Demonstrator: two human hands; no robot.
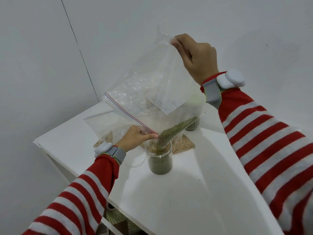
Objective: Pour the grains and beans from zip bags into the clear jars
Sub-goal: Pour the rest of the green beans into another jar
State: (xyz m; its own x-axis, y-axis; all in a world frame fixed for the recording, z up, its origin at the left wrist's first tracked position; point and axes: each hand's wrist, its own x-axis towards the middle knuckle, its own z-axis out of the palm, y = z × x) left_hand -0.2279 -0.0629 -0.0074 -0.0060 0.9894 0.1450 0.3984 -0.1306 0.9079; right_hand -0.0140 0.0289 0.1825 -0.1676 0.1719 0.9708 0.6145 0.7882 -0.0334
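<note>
A large clear zip bag [152,85] hangs tilted over a clear jar [160,160] on the white table [177,192]. My right hand [194,58] pinches the bag's upper corner high above the table. My left hand [135,138] pinches the zip edge beside the jar's mouth. Green beans [176,129] slide down the bag's lower corner into the jar, which is mostly filled with green beans.
A second zip bag of pale beans [183,146] lies behind the jar, partly under the held bag. Another jar [192,126] stands at the back right, half hidden. A clear lid [137,162] lies left of the jar. White walls enclose the table's far side.
</note>
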